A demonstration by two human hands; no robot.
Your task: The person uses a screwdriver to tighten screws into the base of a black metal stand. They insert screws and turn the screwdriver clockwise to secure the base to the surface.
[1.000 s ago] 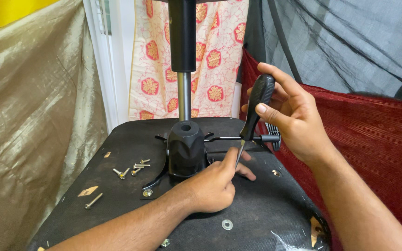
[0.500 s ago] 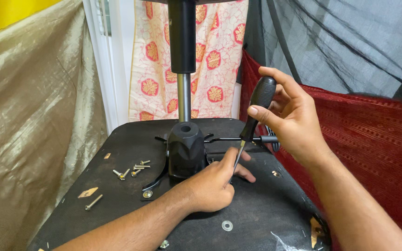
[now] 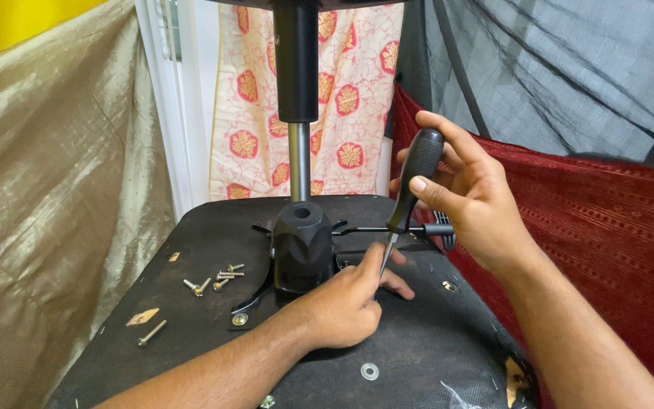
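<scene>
Head view: an upturned chair seat (image 3: pixel 213 250) faces up, its black mechanism (image 3: pixel 300 246) and gas-lift column (image 3: pixel 297 91) at the centre.
Right hand (image 3: pixel 471 201): fingers closed round the black screwdriver (image 3: pixel 412 185) handle — blade angled down beside the mechanism.
Left hand (image 3: pixel 346 303): curled on the seat, thumb and fingers steadying the blade near its tip.
Doing it well: probably keep the blade in line with the fastener and press down firmly.
Count: about six loose screws (image 3: pixel 210 282) left of the mechanism — one washer (image 3: pixel 369 371) near the front edge.
</scene>
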